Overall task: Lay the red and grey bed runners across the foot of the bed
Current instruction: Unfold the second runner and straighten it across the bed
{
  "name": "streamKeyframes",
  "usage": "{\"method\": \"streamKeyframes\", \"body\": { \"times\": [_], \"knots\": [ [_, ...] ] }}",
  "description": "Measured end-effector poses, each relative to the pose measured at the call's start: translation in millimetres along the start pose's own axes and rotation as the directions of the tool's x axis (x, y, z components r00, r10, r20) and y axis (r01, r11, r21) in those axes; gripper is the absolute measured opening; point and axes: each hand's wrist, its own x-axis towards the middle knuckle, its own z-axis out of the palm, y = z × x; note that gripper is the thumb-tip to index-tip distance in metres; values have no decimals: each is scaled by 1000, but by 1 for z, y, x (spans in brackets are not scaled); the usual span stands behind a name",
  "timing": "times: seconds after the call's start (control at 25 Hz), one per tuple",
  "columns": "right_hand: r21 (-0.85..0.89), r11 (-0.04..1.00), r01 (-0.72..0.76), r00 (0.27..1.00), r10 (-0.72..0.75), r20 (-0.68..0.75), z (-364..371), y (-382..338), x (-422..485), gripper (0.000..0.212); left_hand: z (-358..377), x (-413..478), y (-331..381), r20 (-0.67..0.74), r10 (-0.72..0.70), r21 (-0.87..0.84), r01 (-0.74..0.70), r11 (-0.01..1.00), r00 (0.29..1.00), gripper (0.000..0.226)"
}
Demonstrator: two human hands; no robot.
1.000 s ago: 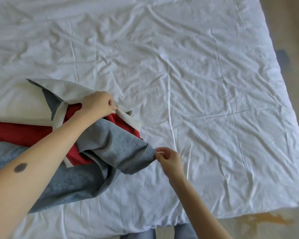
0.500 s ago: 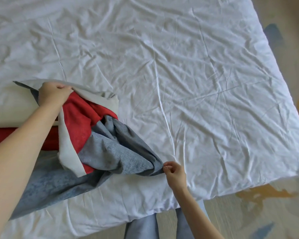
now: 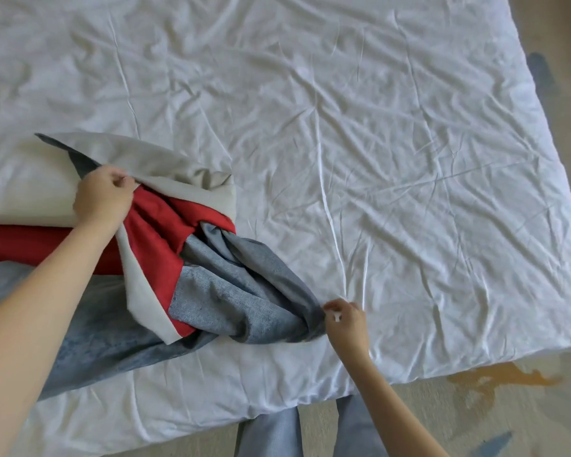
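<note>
Red and grey bed runners (image 3: 192,285): same heap, same grips (2 hands (image 3: 103,192) (image 3: 345,321))

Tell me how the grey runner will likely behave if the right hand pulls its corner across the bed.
Probably floppy: the grey runner bunches in soft folds where the right hand pinches it. It is twisted together with the red runner, so pulling may drag that along.

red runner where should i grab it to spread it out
Probably the red runner at its free end, pinching the cream-backed edge from the near side: that end lies folded back and bunched over the grey runner, while the rest runs flat off left.
</note>
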Motion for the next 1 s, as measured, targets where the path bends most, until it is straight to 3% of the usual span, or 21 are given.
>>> {"method": "streamKeyframes", "body": {
  "times": [0.08, 0.16, 0.24, 0.36, 0.52, 0.84, 1.0],
  "knots": [
    [-93, 987, 134, 990, -138, -42, -3, -33, 12, 24, -2, -17, 21, -87, 215, 54, -211, 976, 973, 29],
    [-103, 957, 270, 963, -271, 6, 0, -77, 27, 25, 2, -51, 39, -177, 382, 20, -385, 923, 907, 26],
    [-157, 891, 426, 905, -419, 72, 9, -123, 42, 25, 15, -95, 50, -207, 410, -66, -431, 900, 888, 19],
    [-242, 759, 604, 797, -574, 188, 24, -176, 59, 34, 49, -155, 56, -141, 275, -202, -300, 932, 951, 11],
    [-400, 596, 696, 717, -605, 346, 45, -208, 73, 50, 90, -204, 50, 6, 12, -219, -10, 976, 1000, 23],
    [-393, 545, 741, 671, -626, 397, 56, -203, 76, 59, 127, -222, 62, 41, -348, -60, 350, 935, 937, 52],
    [-395, 518, 759, 646, -676, 356, 54, -204, 70, 37, 138, -217, 70, 2, -410, -74, 409, 910, 912, 30]
  ]
}}
